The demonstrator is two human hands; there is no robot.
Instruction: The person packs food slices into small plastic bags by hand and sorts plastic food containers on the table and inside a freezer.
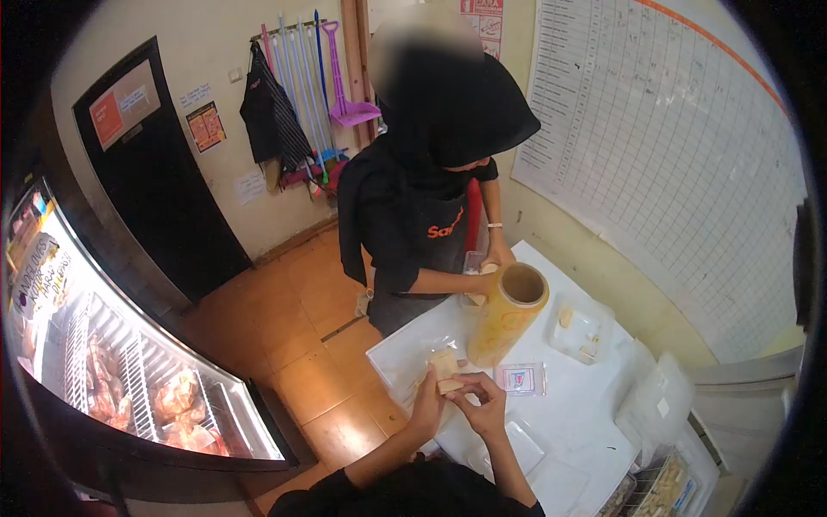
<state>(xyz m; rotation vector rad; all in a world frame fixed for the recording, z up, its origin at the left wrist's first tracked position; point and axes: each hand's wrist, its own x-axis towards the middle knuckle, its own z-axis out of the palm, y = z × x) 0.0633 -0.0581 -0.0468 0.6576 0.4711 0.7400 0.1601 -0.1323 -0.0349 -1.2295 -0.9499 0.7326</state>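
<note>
My left hand is closed around the lower left side of a pale beige, flat block-like piece. My right hand pinches the lower right edge of the same piece. Its exact kind is not clear, and shiny clear plastic shows at its far end. Right of my hands, a small clear packet with a printed label lies on the white table. Beyond them a large yellowish roll of plastic film stands upright, its hollow core facing up.
Across the table a co-worker in black handles items beside a clear container. A clear tub holds a few pale pieces. Plastic bags and a wire basket are at right. A lit display fridge stands left.
</note>
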